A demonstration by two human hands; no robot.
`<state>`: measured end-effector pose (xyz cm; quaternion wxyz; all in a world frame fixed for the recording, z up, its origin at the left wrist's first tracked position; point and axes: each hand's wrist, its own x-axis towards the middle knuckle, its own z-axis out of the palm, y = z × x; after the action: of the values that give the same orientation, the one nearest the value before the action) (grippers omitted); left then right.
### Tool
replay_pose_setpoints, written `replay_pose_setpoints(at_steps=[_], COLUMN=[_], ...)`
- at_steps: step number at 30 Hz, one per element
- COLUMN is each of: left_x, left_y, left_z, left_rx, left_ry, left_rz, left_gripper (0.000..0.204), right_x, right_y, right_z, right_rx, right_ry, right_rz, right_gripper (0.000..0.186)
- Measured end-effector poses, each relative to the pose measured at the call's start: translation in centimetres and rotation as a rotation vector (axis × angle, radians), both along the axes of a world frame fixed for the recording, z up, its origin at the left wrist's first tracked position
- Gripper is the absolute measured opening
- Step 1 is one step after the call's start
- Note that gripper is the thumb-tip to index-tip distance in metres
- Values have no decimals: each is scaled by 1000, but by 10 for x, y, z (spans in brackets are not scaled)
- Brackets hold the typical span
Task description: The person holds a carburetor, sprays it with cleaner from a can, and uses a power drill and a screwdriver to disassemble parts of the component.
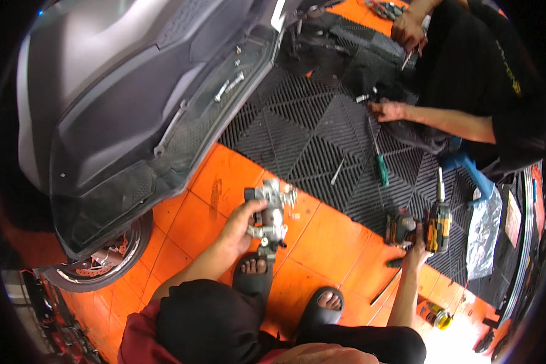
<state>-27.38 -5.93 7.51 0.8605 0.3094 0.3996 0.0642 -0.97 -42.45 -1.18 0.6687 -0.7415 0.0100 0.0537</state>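
My left hand grips a grey metal engine part, like a throttle body, and holds it above the orange floor tiles in front of my sandalled feet. My right hand reaches out to the right and rests at a yellow and black cordless power driver standing on the edge of the black ribbed mat. The fingers wrap around the tool's lower part, beside a dark orange-trimmed object. Whether the driver is lifted cannot be seen.
A grey scooter body with its front wheel fills the left. Another person in black works at the upper right, hands on parts. A green-handled screwdriver, loose bolts, a blue stool, a plastic bag and a spray can lie about.
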Motion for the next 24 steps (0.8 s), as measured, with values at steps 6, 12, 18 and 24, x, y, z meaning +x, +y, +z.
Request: replay_pose_setpoints(at_steps=[6,12,18,24], left_x=[25,23,27,16], left_y=[16,14,21,55], left_z=[-70,-127,-132,-51], left_rx=[44,104,624,1317], left_ry=[106,98,279,384], left_rz=[-28,-210,-529,-548], left_gripper=[40,41,54,51], right_x=[-7,-23,-35,-80], right_y=[-41,-39,32,67], right_z=[-3,204,355,350], right_rx=[-392,-991,-659,-866], right_ry=[-48,-100,-1063,-1010], right_rz=[260,802,860,1272], right_gripper=[43,56,75,66])
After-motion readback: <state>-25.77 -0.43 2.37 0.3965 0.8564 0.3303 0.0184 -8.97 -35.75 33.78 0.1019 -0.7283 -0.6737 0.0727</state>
